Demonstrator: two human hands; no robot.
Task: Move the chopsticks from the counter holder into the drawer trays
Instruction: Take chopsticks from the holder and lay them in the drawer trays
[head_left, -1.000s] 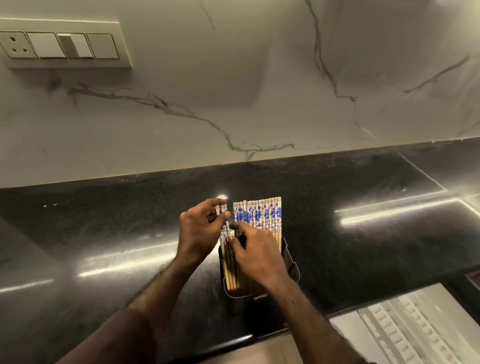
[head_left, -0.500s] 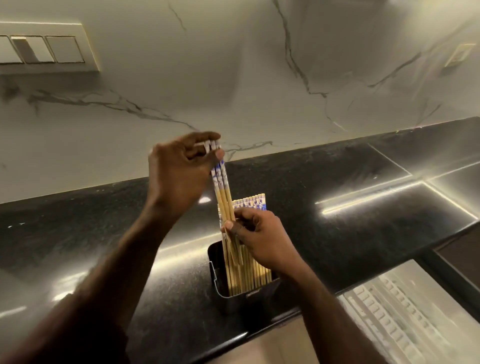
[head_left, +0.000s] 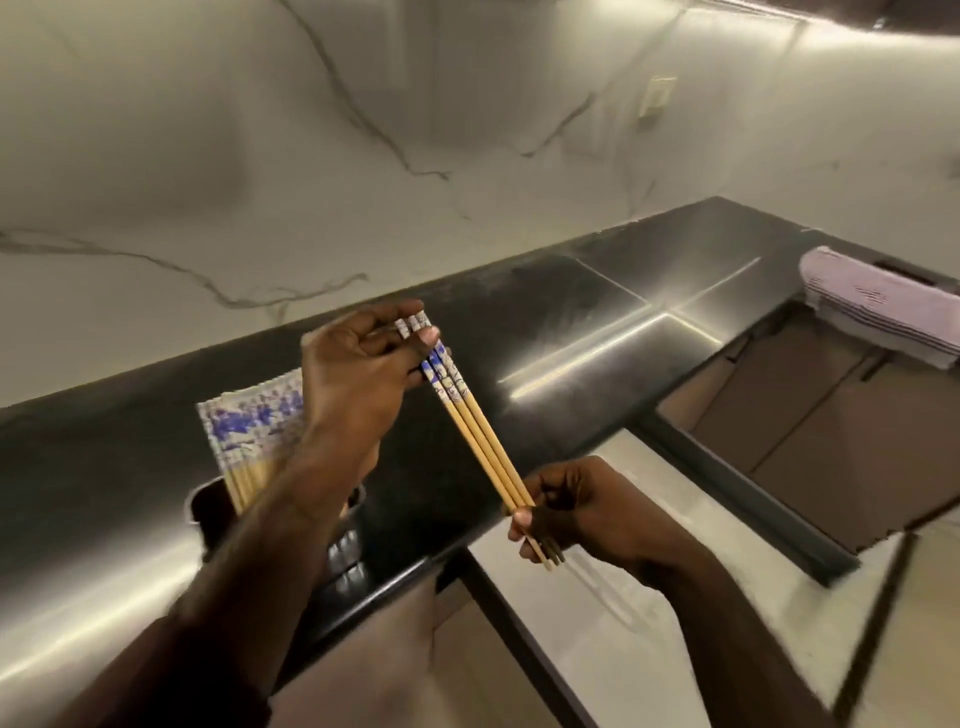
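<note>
You hold a small bunch of chopsticks (head_left: 470, 431) clear of the holder (head_left: 208, 506), above the surface (head_left: 571, 322): your left hand (head_left: 358, 374) pinches the patterned tops, your right hand (head_left: 587, 512) grips the tips. Next, probably carry them to the drawer (head_left: 649, 613); its trays are too blurred to read. The holder looks mostly full.

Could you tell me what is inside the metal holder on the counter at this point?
The holder contains a bunch of blue-patterned chopsticks standing upright. The left forearm covers its right part and its bottom.
</note>
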